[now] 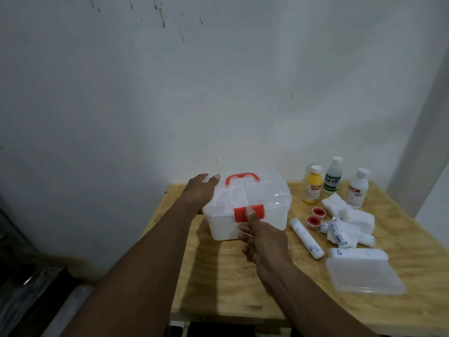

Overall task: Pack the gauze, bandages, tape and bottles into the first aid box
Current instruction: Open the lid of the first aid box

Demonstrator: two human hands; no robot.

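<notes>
The translucent first aid box [267, 200] stands closed at the table's back left, with a red handle [242, 178] and a red front latch [257, 211]. My left hand [200, 190] rests flat on the lid's left end. My right hand [262, 237] is at the front, thumb pressed on the latch and fingers curled below it. To the right stand three bottles: yellow [312, 185], green-labelled [332, 176] and white [356, 188]. Two red tape rolls [314, 217], loose white gauze [349, 212] and wrapped bandage rolls [306, 238] lie in front of them.
A clear plastic tray [364, 276] lies near the right front of the wooden table [218, 276], with one bandage roll [357, 252] against its far edge. A white wall runs close behind the box and bottles. The table's left edge drops to a dark floor.
</notes>
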